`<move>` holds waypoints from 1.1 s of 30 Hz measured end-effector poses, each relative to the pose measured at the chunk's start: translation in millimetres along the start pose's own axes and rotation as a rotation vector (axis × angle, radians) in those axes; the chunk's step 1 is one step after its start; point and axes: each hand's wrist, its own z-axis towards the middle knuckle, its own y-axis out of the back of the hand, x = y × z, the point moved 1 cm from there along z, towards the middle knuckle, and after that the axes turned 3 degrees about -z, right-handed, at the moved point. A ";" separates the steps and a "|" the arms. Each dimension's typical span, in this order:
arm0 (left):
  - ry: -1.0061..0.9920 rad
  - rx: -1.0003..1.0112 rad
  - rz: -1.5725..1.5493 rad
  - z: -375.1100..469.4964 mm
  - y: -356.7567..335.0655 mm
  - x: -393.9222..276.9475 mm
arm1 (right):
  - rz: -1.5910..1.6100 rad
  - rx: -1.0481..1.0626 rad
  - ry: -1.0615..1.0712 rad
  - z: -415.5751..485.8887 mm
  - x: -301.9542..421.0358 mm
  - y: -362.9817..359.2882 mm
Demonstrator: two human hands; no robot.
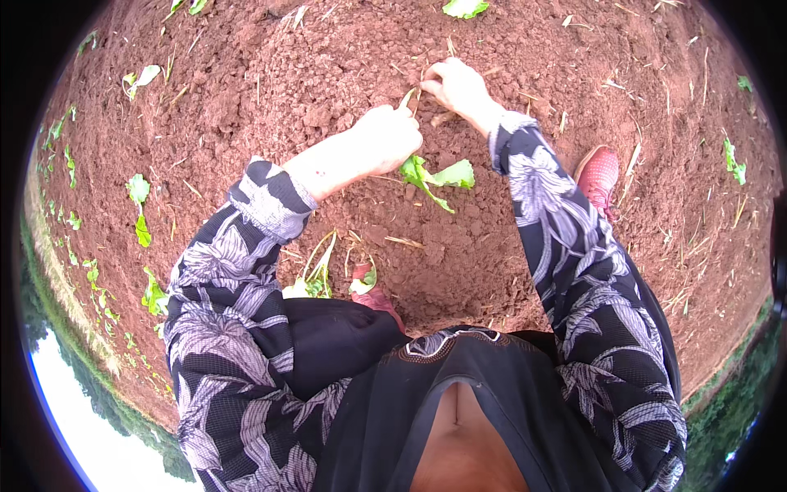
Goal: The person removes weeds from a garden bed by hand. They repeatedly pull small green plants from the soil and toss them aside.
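Note:
My left hand [387, 138] is closed in a fist around a leafy green seedling [454, 174]. Its leaves hang out below the fist, over the red soil. From the top of the fist a pale stem end [406, 98] sticks out. Just beyond it, my right hand [456, 87] has its thumb and fingertips pinched together at the thin root end. The grip of the left fingers on the stem is hidden by the back of the hand.
Loose, cloddy red soil [344, 80] carries bits of dry straw. A wilted seedling [316, 280] lies by my left shoe [376, 298]; my right shoe [598, 175] stands on the right. Rows of seedlings [139, 189] run along the left. Another leaf [465, 7] shows ahead.

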 end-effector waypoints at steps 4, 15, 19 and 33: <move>-0.031 0.071 -0.057 8.1 24.7 -2.6 | -0.049 0.396 0.054 40.4 1.6 -2.8; 0.111 -0.810 -0.274 209.4 121.1 52.8 | -0.591 0.653 0.100 8.3 -213.1 270.4; 0.298 -0.817 0.033 306.3 136.2 97.8 | -0.632 -0.057 0.138 81.8 -276.3 252.3; 0.825 -0.328 -0.153 308.3 157.7 109.2 | -0.367 0.170 -0.097 97.2 -269.9 215.2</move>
